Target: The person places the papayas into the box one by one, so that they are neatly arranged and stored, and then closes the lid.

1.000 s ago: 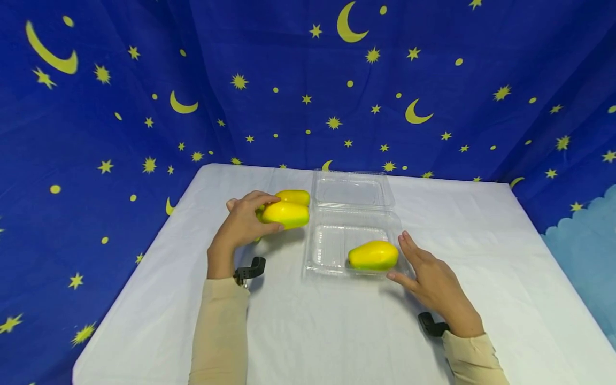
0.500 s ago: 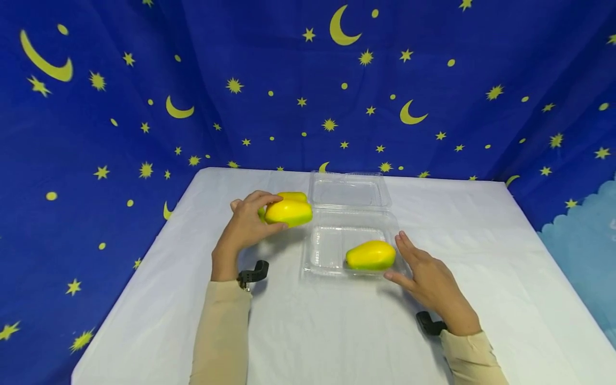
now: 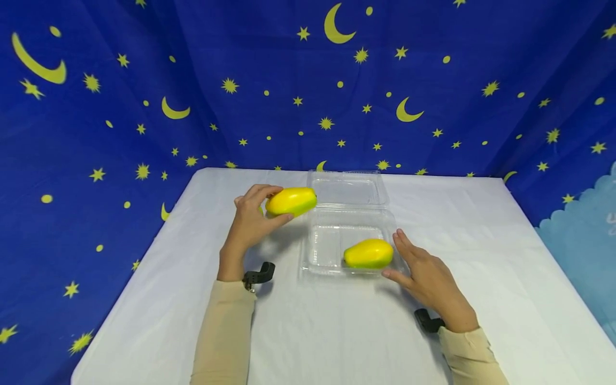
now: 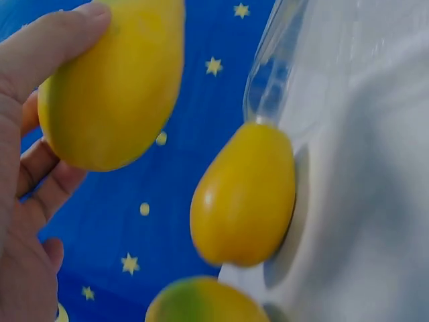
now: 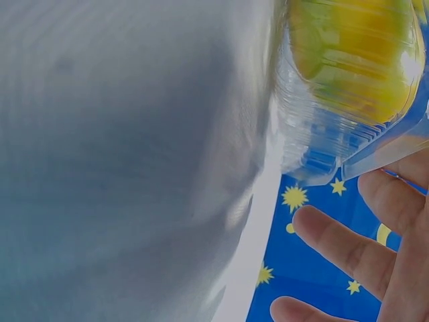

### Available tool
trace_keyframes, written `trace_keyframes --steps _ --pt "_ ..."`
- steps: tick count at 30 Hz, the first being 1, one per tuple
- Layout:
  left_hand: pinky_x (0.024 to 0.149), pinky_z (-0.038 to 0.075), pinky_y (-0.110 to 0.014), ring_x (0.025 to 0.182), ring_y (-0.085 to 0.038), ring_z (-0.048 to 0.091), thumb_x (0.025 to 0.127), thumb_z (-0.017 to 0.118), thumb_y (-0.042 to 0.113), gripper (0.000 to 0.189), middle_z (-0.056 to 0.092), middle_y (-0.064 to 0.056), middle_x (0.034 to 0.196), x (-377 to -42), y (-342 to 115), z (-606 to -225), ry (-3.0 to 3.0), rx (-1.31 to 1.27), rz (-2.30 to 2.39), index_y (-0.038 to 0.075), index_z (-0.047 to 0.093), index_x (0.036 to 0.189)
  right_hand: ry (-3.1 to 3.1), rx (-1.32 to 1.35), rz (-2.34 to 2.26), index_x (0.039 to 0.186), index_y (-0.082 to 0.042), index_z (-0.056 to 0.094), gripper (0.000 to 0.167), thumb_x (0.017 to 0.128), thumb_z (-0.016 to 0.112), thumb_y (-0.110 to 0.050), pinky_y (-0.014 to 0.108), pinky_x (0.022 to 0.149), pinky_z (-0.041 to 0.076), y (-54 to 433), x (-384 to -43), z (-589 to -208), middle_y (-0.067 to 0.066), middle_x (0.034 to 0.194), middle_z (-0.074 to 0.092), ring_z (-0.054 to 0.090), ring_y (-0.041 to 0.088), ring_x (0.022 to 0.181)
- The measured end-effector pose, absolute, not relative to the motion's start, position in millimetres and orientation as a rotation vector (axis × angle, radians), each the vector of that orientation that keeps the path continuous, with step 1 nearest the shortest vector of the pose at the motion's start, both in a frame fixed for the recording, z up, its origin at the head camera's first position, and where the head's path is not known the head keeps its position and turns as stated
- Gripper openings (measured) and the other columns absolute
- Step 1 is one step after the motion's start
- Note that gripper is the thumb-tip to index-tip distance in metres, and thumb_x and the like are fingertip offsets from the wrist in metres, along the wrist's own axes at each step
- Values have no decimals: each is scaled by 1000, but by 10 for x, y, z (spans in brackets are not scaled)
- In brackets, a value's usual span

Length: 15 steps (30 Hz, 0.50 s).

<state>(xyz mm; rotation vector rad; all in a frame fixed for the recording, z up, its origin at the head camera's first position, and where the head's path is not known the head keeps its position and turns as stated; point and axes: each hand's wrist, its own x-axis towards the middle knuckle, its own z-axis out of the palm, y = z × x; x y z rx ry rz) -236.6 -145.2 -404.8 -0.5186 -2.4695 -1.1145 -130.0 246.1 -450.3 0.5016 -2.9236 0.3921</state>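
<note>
My left hand (image 3: 252, 216) grips a yellow-green papaya (image 3: 291, 201), raised above the table to the left of a clear plastic clamshell box (image 3: 348, 214). The left wrist view shows the thumb on one side of this papaya. Two more papayas, a whole one (image 4: 244, 194) and a partly cropped one (image 4: 204, 302), lie on the table below it; the head view hides nearly all of them behind the left hand and its fruit. Another papaya (image 3: 369, 253) lies inside the box at the front right. Beside that corner, my right hand (image 3: 425, 278) has its fingers extended along the box's wall.
The box's lid (image 3: 348, 191) lies folded back toward the rear edge of the white-covered table (image 3: 332, 331). A blue curtain (image 3: 269, 53) with moons and stars hangs behind and beside the table.
My left hand has lifted the papaya and moved slightly right, toward the box. The papaya behind it has gone out of sight in the head view. My right hand stays by the box.
</note>
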Motion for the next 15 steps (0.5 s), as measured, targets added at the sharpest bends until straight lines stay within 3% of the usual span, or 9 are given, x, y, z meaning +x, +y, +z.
trace_keyframes --steps 6,15 --pt "96 28 -45 109 -14 58 74 87 47 61 62 7 124 -2340 -1233 -4011 -2426 -498 -1257 27 65 128 -2933 496 396 156 -5 32 90 92 61 -62 56 96 51 2466 -1298 -4506 12 163 31 56 42 128" --pt "97 35 -47 108 -15 56 74 88 45 61 62 4 122 -2315 -1028 -3996 -2363 -448 -1352 24 65 127 -2923 500 392 156 -4 32 90 92 61 -61 56 97 51 2470 -1303 -4509 13 163 32 57 42 127"
